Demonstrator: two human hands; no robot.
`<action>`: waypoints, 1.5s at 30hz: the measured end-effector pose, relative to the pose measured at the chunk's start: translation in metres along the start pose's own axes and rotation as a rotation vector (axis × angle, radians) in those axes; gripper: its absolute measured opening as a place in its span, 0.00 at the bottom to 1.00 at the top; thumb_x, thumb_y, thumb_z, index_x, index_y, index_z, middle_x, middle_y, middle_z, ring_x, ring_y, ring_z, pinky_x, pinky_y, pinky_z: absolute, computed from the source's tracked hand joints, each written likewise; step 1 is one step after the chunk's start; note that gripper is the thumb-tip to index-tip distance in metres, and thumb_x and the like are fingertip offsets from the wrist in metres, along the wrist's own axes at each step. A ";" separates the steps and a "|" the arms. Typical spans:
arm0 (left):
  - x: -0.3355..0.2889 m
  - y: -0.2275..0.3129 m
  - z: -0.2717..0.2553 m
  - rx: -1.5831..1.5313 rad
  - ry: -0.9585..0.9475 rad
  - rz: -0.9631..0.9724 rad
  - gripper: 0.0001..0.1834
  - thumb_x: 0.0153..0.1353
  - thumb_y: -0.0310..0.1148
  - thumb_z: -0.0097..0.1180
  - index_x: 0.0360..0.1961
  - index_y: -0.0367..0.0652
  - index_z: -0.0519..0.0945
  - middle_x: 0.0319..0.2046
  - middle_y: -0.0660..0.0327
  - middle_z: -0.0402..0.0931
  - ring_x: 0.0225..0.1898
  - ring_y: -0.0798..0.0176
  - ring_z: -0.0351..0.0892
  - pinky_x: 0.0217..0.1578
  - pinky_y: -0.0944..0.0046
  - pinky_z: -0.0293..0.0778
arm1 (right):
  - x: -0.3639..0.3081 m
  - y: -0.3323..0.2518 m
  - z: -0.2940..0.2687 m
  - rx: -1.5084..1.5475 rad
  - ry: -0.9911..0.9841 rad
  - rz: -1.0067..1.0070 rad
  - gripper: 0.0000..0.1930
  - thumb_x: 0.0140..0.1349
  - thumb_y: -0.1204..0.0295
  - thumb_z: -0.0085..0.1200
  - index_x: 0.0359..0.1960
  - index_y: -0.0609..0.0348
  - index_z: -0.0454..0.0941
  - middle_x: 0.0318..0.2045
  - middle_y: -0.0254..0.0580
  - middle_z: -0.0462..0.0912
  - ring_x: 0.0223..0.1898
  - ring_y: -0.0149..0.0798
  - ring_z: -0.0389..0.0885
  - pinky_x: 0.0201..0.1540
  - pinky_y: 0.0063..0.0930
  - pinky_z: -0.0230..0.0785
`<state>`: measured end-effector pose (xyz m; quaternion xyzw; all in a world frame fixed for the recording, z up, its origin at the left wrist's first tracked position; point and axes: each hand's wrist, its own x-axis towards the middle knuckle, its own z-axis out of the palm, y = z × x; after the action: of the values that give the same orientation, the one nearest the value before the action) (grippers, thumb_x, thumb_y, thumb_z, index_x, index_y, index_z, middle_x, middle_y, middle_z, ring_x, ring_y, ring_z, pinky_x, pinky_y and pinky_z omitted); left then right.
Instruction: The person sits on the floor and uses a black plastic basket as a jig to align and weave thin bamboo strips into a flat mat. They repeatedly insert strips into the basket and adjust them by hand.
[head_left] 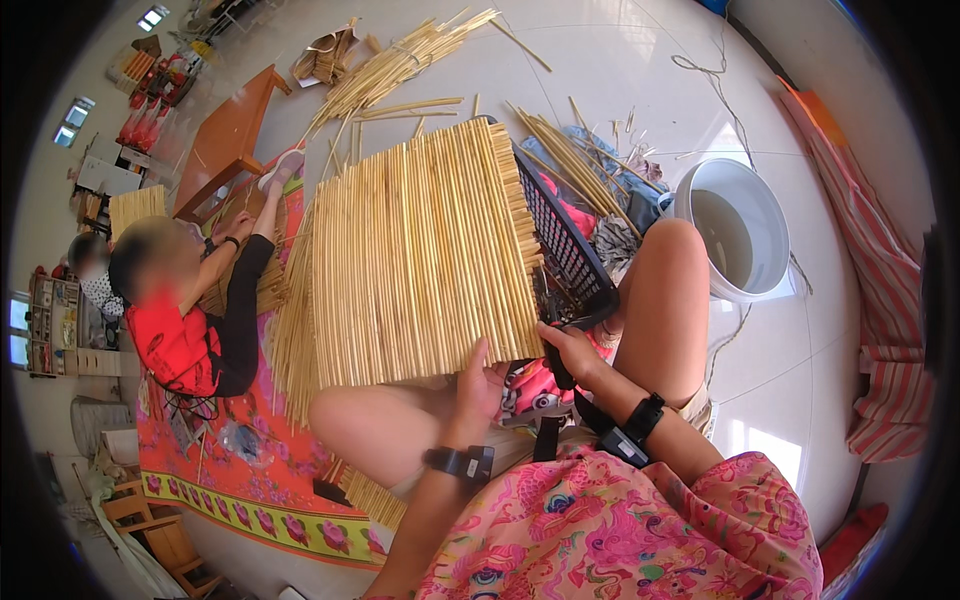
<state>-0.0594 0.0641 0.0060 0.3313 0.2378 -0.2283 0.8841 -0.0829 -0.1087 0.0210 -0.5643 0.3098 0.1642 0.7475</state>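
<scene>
A mat of pale yellow reed stalks point(420, 250) bound side by side lies over my knees, its far end resting on a black plastic crate point(565, 250). My left hand point(478, 385) grips the mat's near edge from below, thumb on top. At the mat's near right corner, my right hand point(570, 350) pinches the edge beside the crate. Both wrists carry black bands.
A white bucket of water point(740, 235) stands right of my knee. Loose stalks point(400, 65) lie in bundles on the tiled floor ahead. At left a person in red point(180, 330) sits on a flowered rug by a low wooden table point(225, 140). Striped cloth point(880, 300) lies at right.
</scene>
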 end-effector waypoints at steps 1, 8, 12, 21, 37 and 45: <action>-0.001 0.000 0.001 -0.003 -0.004 -0.002 0.18 0.61 0.34 0.53 0.51 0.40 0.68 0.47 0.58 0.73 0.48 0.60 0.74 0.51 0.59 0.72 | 0.000 0.000 0.000 0.001 0.005 -0.004 0.22 0.58 0.54 0.52 0.27 0.66 0.78 0.20 0.36 0.76 0.21 0.29 0.71 0.24 0.24 0.62; -0.002 0.001 0.002 -0.009 -0.002 -0.005 0.19 0.61 0.34 0.54 0.51 0.40 0.68 0.47 0.58 0.73 0.47 0.60 0.75 0.51 0.59 0.72 | 0.002 0.002 -0.001 0.001 0.024 0.003 0.23 0.58 0.54 0.52 0.30 0.69 0.78 0.24 0.39 0.78 0.23 0.30 0.73 0.26 0.25 0.63; -0.001 0.000 0.002 0.022 0.005 -0.017 0.21 0.57 0.37 0.59 0.50 0.45 0.70 0.46 0.64 0.73 0.46 0.65 0.73 0.48 0.64 0.72 | 0.002 -0.002 -0.001 -0.009 0.008 0.036 0.23 0.58 0.54 0.52 0.31 0.70 0.78 0.25 0.40 0.79 0.25 0.31 0.74 0.29 0.26 0.65; -0.005 0.002 0.006 -0.002 0.010 -0.026 0.17 0.61 0.35 0.53 0.49 0.40 0.69 0.45 0.57 0.74 0.46 0.59 0.76 0.50 0.58 0.73 | 0.005 0.005 -0.006 -0.093 0.007 -0.005 0.25 0.58 0.52 0.52 0.31 0.71 0.78 0.25 0.42 0.79 0.25 0.33 0.74 0.30 0.27 0.65; -0.003 0.001 0.003 0.019 0.011 -0.033 0.20 0.57 0.37 0.59 0.49 0.46 0.71 0.46 0.64 0.74 0.46 0.66 0.74 0.47 0.65 0.73 | 0.003 0.002 -0.002 -0.055 -0.001 -0.010 0.24 0.58 0.53 0.51 0.29 0.69 0.79 0.25 0.41 0.79 0.26 0.31 0.74 0.30 0.27 0.65; -0.004 0.001 0.005 0.010 0.020 -0.053 0.19 0.58 0.36 0.58 0.49 0.45 0.71 0.46 0.63 0.74 0.46 0.65 0.74 0.48 0.64 0.73 | 0.010 0.010 -0.008 -0.193 0.059 -0.028 0.26 0.57 0.52 0.52 0.28 0.70 0.78 0.23 0.43 0.78 0.25 0.34 0.75 0.30 0.29 0.65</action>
<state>-0.0602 0.0623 0.0125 0.3316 0.2542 -0.2494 0.8736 -0.0831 -0.1140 0.0058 -0.6426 0.3063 0.1659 0.6824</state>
